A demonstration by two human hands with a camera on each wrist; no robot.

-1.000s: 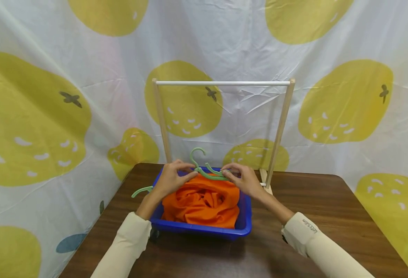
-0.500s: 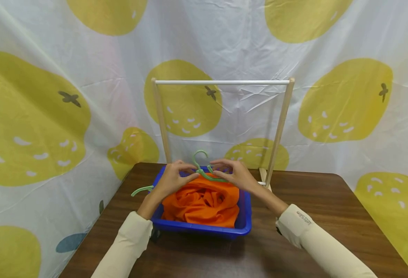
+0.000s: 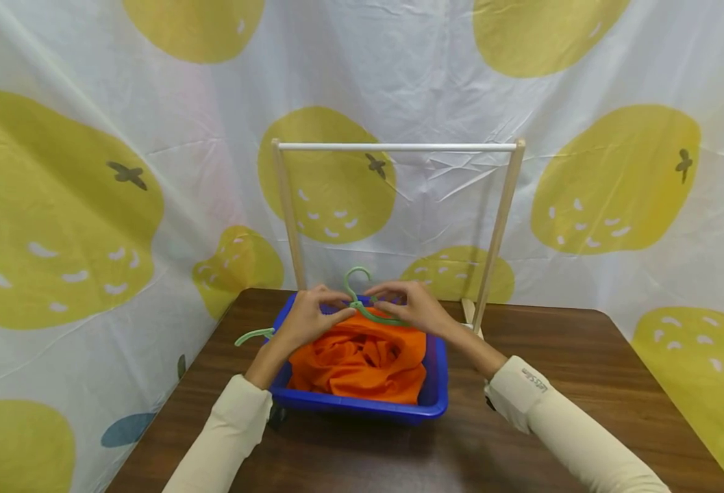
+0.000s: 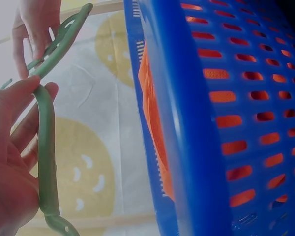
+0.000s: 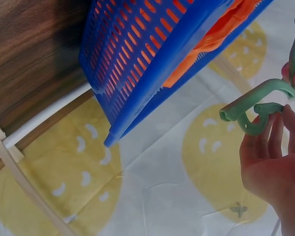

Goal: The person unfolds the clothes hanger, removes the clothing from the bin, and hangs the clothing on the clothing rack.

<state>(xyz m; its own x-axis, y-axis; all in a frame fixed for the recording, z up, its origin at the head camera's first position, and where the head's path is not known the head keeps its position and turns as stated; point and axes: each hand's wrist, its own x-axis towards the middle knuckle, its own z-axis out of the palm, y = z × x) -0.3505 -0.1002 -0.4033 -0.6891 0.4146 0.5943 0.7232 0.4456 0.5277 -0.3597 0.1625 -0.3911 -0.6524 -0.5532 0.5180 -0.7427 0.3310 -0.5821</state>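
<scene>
A green plastic clothes hanger (image 3: 368, 314) is held above the far part of a blue basket (image 3: 362, 408), its hook pointing up. My left hand (image 3: 307, 318) pinches it near the base of the hook; the left wrist view shows thumb and fingertips at that joint. Close on the other side, my right hand (image 3: 420, 309) holds a short curved piece (image 5: 258, 120) of the hanger between thumb and fingers, as the right wrist view shows. One hanger arm (image 3: 253, 335) sticks out left past my left wrist. Bunched orange cloth (image 3: 362, 363) fills the basket below both hands.
Behind the basket stands a rack with wooden posts (image 3: 502, 226) and a white top bar (image 3: 395, 147). A dark wooden table (image 3: 553, 383) carries all this. A white curtain (image 3: 435, 75) with yellow fruit print hangs behind. Slotted basket walls (image 4: 255, 98) show in both wrist views.
My right hand has moved left along the hanger toward my left hand, and the short raised green piece has shifted inward with it. The left hand has barely moved.
</scene>
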